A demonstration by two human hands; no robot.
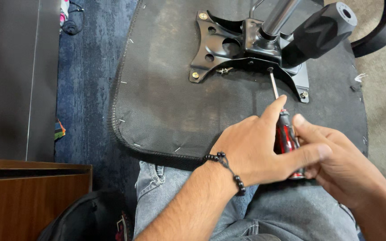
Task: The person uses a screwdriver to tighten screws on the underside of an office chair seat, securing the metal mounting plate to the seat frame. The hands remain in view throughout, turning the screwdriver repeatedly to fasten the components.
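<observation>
Both my hands hold a red-and-black screwdriver [286, 136]. My left hand [255, 147], with a black bead bracelet at the wrist, wraps the handle, its index finger stretched along the shaft. My right hand [336, 163] grips the handle's rear end. The screwdriver's thin metal shaft points up to a screw on the black metal mounting plate [215, 47]. That plate is bolted onto the underside of an upturned chair seat [166, 102] covered in black fabric. A chrome gas cylinder [280, 18] and a black lever knob [320, 31] rise from the plate.
The seat rests against my knees in grey jeans [166, 201]. Blue carpet [86, 80] lies at left, beside a dark panel [14, 76] and a wooden cabinet [27, 196]. A black bag [90, 218] sits at the bottom left. A curved black chair part [380, 31] is at top right.
</observation>
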